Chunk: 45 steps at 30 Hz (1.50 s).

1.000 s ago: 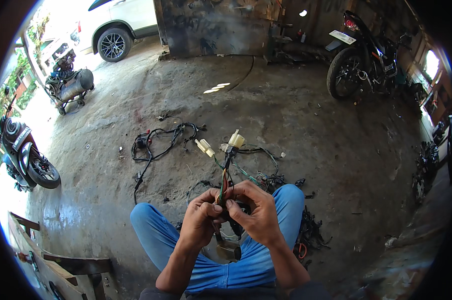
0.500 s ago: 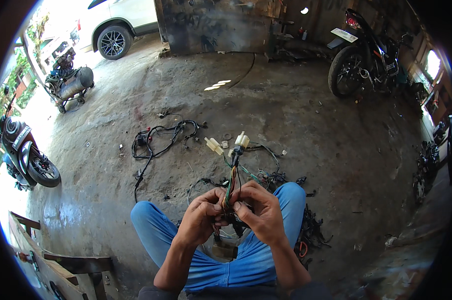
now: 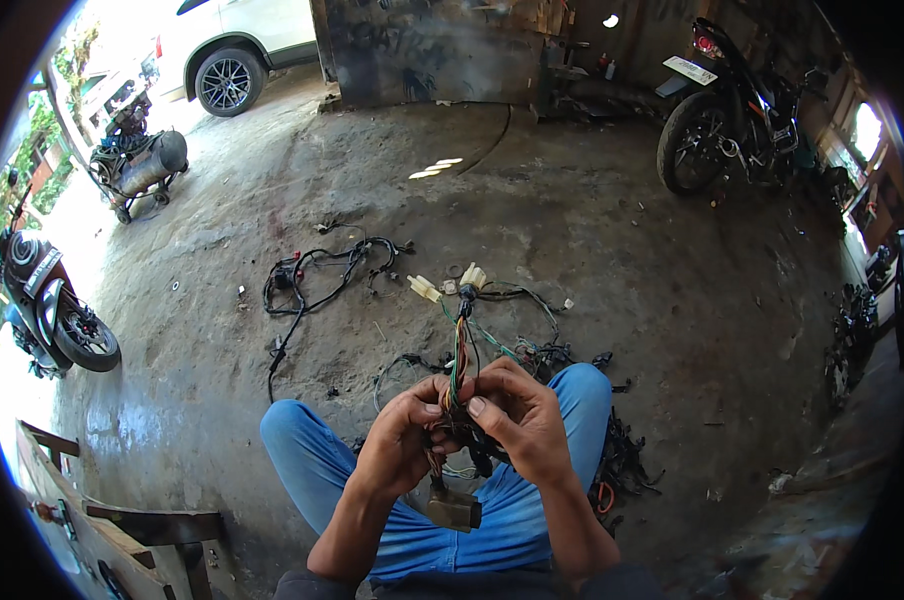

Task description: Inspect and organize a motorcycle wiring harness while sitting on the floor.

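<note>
Between my knees I hold a wiring harness (image 3: 459, 355), a bundle of orange, green and black wires. My left hand (image 3: 404, 437) pinches it from the left, and my right hand (image 3: 523, 422) grips it from the right, thumbs close together. Beyond my fingers the bundle rises to a black-wrapped joint (image 3: 466, 296) with a cream connector (image 3: 473, 276) at its top. Another cream connector (image 3: 425, 289) is just left of it. Below my hands hangs a brownish block (image 3: 454, 511) on wires, over my jeans. The part of the harness inside my fingers is hidden.
A black wiring loom (image 3: 307, 282) lies on the concrete floor ahead to the left. Loose wires (image 3: 627, 460) pile beside my right knee. A wooden bench (image 3: 142, 525) stands near left. Motorbikes (image 3: 62, 310), an air compressor (image 3: 152, 165) and a white car (image 3: 262, 40) are farther off.
The harness top with its cream connector has tipped slightly left and lower. The brownish block below my hands has moved a little toward me. Both hands keep their grip in nearly the same place.
</note>
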Each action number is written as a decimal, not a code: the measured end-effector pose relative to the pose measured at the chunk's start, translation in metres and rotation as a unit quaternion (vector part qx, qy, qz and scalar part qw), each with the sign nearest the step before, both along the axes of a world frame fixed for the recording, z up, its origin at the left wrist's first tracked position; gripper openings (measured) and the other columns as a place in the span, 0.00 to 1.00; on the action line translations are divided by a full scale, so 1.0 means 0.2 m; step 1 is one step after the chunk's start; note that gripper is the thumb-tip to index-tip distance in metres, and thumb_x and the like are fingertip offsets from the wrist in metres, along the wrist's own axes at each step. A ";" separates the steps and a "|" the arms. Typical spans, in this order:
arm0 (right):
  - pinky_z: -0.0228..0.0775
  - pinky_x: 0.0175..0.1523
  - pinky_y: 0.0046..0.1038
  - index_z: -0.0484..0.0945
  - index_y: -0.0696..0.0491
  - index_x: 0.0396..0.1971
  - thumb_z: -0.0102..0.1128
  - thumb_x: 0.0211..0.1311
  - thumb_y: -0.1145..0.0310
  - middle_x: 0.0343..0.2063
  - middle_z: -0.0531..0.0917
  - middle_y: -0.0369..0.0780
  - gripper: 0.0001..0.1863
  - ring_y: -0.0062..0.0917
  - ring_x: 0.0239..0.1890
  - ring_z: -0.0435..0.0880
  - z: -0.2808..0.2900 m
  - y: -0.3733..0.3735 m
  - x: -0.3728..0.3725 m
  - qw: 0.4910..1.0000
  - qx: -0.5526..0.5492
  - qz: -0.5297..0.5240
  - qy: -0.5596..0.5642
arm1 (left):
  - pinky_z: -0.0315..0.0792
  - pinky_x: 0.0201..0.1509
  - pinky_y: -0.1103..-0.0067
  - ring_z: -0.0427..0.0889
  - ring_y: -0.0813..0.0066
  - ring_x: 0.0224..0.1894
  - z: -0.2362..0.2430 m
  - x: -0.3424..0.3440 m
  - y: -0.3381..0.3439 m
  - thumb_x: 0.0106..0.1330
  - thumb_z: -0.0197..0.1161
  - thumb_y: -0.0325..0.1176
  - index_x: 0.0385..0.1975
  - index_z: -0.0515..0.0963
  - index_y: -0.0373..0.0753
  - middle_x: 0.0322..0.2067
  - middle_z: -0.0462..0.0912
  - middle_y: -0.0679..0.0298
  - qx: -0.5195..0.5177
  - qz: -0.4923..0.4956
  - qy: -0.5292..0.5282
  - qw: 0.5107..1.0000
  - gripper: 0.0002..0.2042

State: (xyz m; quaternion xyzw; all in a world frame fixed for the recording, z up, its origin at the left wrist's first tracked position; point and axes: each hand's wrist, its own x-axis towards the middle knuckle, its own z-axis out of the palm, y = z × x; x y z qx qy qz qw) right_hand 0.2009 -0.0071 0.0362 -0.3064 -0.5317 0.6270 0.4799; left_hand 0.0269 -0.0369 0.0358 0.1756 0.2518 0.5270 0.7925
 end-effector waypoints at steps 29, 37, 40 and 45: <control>0.77 0.45 0.30 0.88 0.45 0.38 0.75 0.52 0.71 0.41 0.76 0.36 0.12 0.28 0.43 0.81 0.13 -0.06 0.06 0.877 0.362 -0.134 -0.288 | 0.64 0.30 0.87 0.65 0.89 0.27 0.04 0.02 0.00 0.74 0.54 0.39 0.44 0.71 0.42 0.31 0.73 0.72 -0.018 0.018 0.011 1.000 0.09; 0.73 0.49 0.35 0.88 0.49 0.36 0.75 0.48 0.72 0.39 0.75 0.35 0.12 0.31 0.45 0.77 0.08 0.00 0.05 0.826 0.410 -0.160 -0.351 | 0.60 0.30 0.85 0.65 0.87 0.27 0.00 0.04 -0.01 0.76 0.56 0.36 0.43 0.69 0.42 0.30 0.71 0.72 -0.003 0.051 0.041 0.998 0.06; 0.71 0.54 0.36 0.86 0.50 0.39 0.71 0.48 0.78 0.39 0.74 0.36 0.15 0.33 0.47 0.75 0.04 0.01 0.05 0.815 0.416 -0.157 -0.371 | 0.60 0.30 0.85 0.65 0.87 0.28 0.00 0.06 0.00 0.77 0.55 0.35 0.42 0.70 0.43 0.30 0.71 0.72 -0.004 0.050 0.059 0.997 0.05; 0.65 0.49 0.38 0.78 0.57 0.40 0.59 0.49 0.86 0.38 0.71 0.42 0.17 0.37 0.44 0.71 -0.02 -0.02 0.00 0.859 0.356 -0.169 -0.329 | 0.60 0.28 0.86 0.64 0.87 0.25 0.02 0.07 0.00 0.77 0.55 0.36 0.41 0.70 0.42 0.27 0.70 0.73 -0.012 0.027 0.058 0.998 0.06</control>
